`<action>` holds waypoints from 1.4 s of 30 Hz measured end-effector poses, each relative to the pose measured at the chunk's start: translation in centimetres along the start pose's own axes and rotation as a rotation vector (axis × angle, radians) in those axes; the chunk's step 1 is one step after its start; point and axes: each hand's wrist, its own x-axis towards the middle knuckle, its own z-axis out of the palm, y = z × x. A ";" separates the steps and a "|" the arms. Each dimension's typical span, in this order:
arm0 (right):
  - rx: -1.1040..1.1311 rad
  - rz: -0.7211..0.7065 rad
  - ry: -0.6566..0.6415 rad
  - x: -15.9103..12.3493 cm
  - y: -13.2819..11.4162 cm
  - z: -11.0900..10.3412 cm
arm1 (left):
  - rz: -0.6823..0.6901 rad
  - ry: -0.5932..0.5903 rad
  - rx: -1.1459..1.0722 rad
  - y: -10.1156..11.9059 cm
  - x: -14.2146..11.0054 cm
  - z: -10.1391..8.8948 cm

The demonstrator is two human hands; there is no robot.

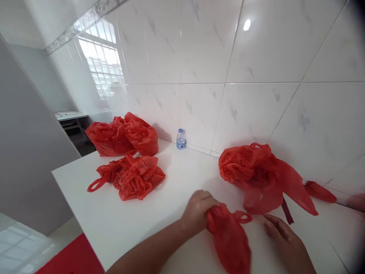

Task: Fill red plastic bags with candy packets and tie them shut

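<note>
My left hand (199, 212) is closed around the top of a red plastic bag (231, 240), which hangs down toward the lower edge of the view. One loop handle of this bag sticks out to the right. My right hand (285, 238) is just right of that loop, low over the table, its fingers partly curled with nothing seen in them. Beyond it lies a heap of crumpled red plastic bags (251, 167), with loose ends spreading right. Another crumpled red bag (137, 177) lies on the table's left side.
Two full-looking red bags (111, 139) stand at the back left of the white table (99, 224). A small water bottle (180, 140) stands by the tiled wall (199, 57). Something red (74, 257) shows below the table's left edge. A grey panel (25, 144) rises at far left.
</note>
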 end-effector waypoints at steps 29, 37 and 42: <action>-0.025 -0.134 0.011 -0.4 -1.3 1.2 | -0.665 -0.410 0.906 -12.3 1.8 -9.7; 0.012 -0.237 0.096 -1.0 -2.7 1.8 | -0.636 -0.143 1.020 -10.7 0.2 -5.4; -0.044 -0.254 0.131 -1.3 -2.9 1.9 | -0.390 -0.463 0.754 -7.3 -0.6 1.7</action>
